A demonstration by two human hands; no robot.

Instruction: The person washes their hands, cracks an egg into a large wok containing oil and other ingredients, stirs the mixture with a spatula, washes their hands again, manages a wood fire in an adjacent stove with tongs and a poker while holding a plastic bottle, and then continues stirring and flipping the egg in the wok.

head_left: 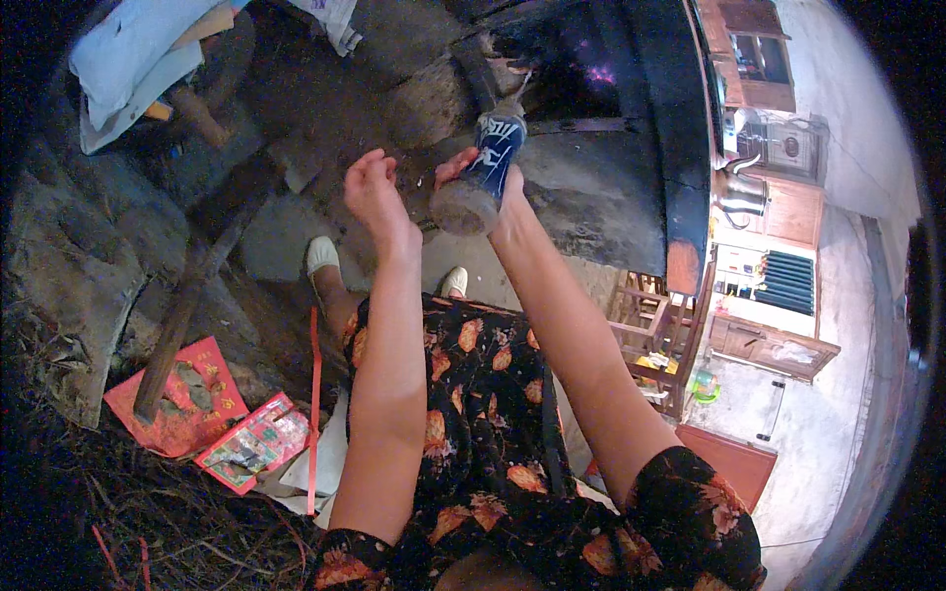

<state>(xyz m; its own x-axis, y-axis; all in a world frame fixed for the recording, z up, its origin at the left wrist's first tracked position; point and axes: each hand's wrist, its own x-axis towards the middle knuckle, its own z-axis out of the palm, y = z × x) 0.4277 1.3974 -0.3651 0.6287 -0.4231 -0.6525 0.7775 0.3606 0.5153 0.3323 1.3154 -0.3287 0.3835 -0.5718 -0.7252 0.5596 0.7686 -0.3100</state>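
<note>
A clear plastic bottle [499,156] with a dark blue label lies tilted in my right hand [511,187], whose fingers wrap round it. Its rounded base faces me and its narrow end points at the dark stove opening [552,84], where a small pink glow shows. To the left of the bottle, apart from it, my left hand [378,202] is raised with its fingers loosely curled together. Nothing shows in that hand.
A wooden-handled tool [202,276] leans at the left above red printed cardboard [182,399]. Dry twigs [187,517] heap at the lower left, and papers [148,64] lie at the upper left. A metal kettle [741,192] and wooden chair [655,325] are at the right.
</note>
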